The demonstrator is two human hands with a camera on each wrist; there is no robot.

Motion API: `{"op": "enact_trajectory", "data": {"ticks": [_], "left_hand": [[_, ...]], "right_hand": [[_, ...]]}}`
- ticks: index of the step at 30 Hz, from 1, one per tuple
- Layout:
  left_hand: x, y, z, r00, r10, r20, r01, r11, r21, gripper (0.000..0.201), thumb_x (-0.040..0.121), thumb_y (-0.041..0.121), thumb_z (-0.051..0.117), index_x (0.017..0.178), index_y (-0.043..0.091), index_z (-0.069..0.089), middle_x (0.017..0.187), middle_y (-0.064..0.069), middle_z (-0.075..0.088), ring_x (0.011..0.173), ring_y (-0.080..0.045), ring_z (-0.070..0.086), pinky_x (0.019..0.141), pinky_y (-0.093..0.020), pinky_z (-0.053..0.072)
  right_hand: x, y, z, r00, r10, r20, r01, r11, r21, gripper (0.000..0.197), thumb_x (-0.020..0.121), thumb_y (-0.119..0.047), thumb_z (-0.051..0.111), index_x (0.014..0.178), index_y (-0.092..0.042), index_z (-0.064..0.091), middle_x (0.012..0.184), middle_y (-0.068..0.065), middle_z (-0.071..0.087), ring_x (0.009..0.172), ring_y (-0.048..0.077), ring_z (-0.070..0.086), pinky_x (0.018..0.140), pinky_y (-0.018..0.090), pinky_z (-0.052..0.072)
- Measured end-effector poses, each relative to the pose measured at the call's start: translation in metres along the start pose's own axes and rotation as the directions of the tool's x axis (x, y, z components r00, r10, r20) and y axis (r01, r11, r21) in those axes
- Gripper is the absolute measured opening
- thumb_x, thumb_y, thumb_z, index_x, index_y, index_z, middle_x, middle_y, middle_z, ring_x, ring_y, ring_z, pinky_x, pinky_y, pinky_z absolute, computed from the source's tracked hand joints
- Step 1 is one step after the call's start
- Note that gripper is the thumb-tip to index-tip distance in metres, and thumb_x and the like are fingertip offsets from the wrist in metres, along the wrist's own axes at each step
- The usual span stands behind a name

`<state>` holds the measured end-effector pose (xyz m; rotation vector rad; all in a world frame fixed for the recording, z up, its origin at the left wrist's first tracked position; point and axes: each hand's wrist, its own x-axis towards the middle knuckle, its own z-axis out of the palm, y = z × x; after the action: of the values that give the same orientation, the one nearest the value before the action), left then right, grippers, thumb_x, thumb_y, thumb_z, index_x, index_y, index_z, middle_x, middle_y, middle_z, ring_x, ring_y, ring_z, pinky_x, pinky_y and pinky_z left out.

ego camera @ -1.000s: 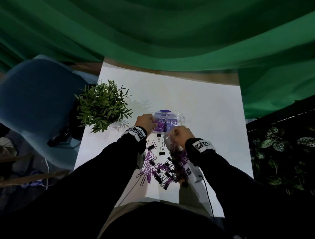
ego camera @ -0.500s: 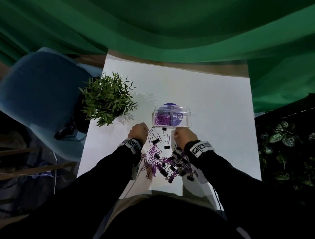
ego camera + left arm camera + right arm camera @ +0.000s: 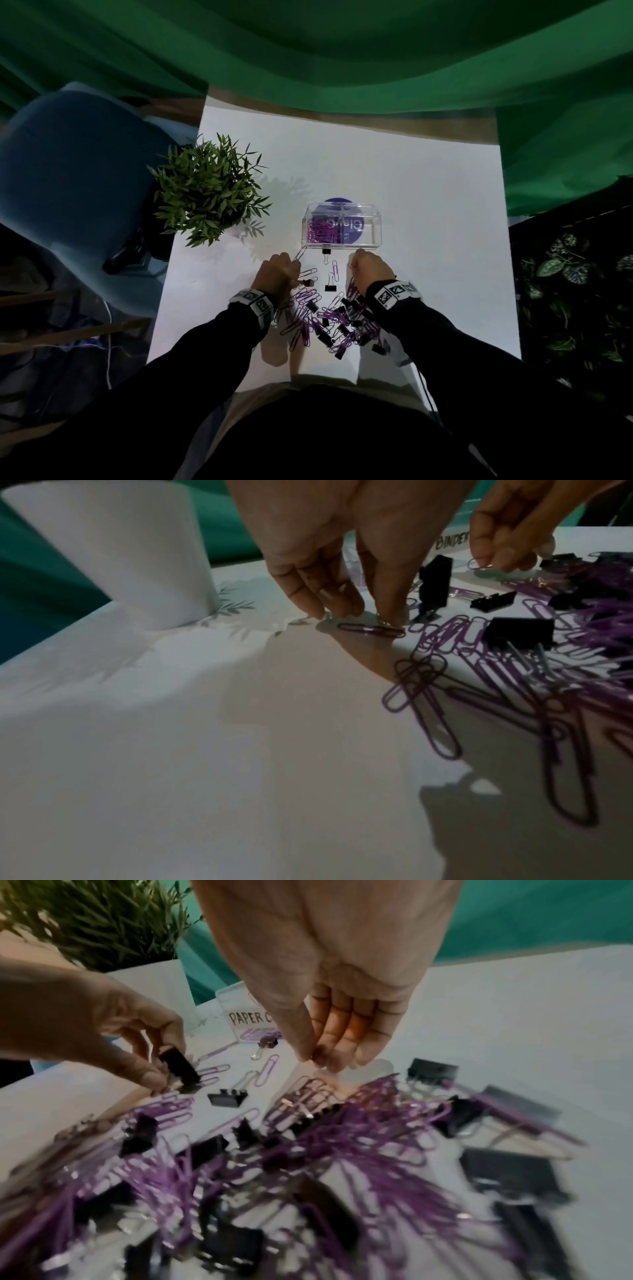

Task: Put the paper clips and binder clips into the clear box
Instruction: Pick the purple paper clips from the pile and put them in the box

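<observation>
Head view: white table (image 3: 428, 212) before green drapes (image 3: 342, 51).

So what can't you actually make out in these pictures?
- Right hand, right wrist view: whether it holds anything; fingertips bunched.
- Pile of clips, right wrist view: near part blurred, uncountable.
- Clear box, head view: right compartment's contents, behind a purple label.
- Box labels, wrist views: words cut off by hands.

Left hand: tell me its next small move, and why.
Probably lift the purple paper clip off the table toward the clear box: the left hand pinches it where it lies flat, and the box stands open just ahead.
</observation>
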<state>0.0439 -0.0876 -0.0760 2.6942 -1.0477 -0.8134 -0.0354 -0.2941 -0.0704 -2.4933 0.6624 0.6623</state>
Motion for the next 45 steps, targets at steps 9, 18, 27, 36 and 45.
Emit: {"op": "enact_trajectory", "data": {"ticks": [9,18,27,36,45], "left_hand": [[-0.014,-0.039,-0.03,0.873,-0.486,-0.04,0.4,0.761,-0.51,0.001,0.082,0.013,0.062,0.082,0.013,0.062,0.091,-0.016,0.069,0.085,-0.032,0.061,0.075,-0.036,0.05],[0.004,-0.009,-0.007,0.993,-0.028,-0.113,0.017,0.995,-0.096,0.066,0.064,0.031,0.084,0.119,0.008,0.057,0.11,-0.018,0.058,0.097,-0.035,0.057,0.082,-0.043,0.051],[-0.018,-0.001,0.009,0.999,-0.054,-0.008,0.053,0.994,-0.097,0.031,0.079,0.026,0.073,0.106,0.014,0.063,0.112,-0.011,0.058,0.107,-0.032,0.054,0.088,-0.039,0.043],[-0.066,-0.018,0.024,0.983,-0.178,0.052,0.181,0.981,-0.067,0.087,0.064,0.046,0.08,0.132,0.009,0.042,0.127,-0.013,0.043,0.114,-0.034,0.043,0.096,-0.042,0.04],[-0.041,-0.01,0.022,0.993,-0.118,-0.02,0.114,0.984,-0.133,0.026,0.074,0.001,0.073,0.096,0.0,0.058,0.099,-0.022,0.057,0.09,-0.039,0.056,0.071,-0.049,0.052]], "right_hand": [[0.007,-0.041,0.027,0.996,0.085,-0.041,-0.082,0.994,0.078,0.026,0.09,-0.016,0.06,0.112,-0.003,0.057,0.115,0.015,0.061,0.111,0.033,0.058,0.084,0.04,0.051],[0.009,-0.018,0.013,0.998,0.04,0.057,-0.038,0.999,-0.036,0.029,0.092,-0.009,0.048,0.118,0.001,0.056,0.122,0.019,0.056,0.117,0.034,0.053,0.092,0.041,0.048],[-0.007,-0.059,0.022,0.943,-0.327,0.055,0.325,0.945,0.039,0.014,0.093,-0.009,0.05,0.104,-0.014,0.058,0.107,0.009,0.065,0.098,0.029,0.063,0.083,0.038,0.052],[-0.011,-0.075,0.043,0.818,-0.537,0.206,0.574,0.735,-0.36,0.045,0.085,-0.008,0.059,0.128,-0.002,0.048,0.13,0.016,0.048,0.12,0.035,0.045,0.094,0.042,0.04],[-0.018,-0.063,0.031,0.83,-0.488,0.269,0.557,0.74,-0.377,0.035,0.085,-0.001,0.059,0.119,-0.004,0.057,0.122,0.016,0.057,0.114,0.034,0.053,0.096,0.041,0.042]]}}
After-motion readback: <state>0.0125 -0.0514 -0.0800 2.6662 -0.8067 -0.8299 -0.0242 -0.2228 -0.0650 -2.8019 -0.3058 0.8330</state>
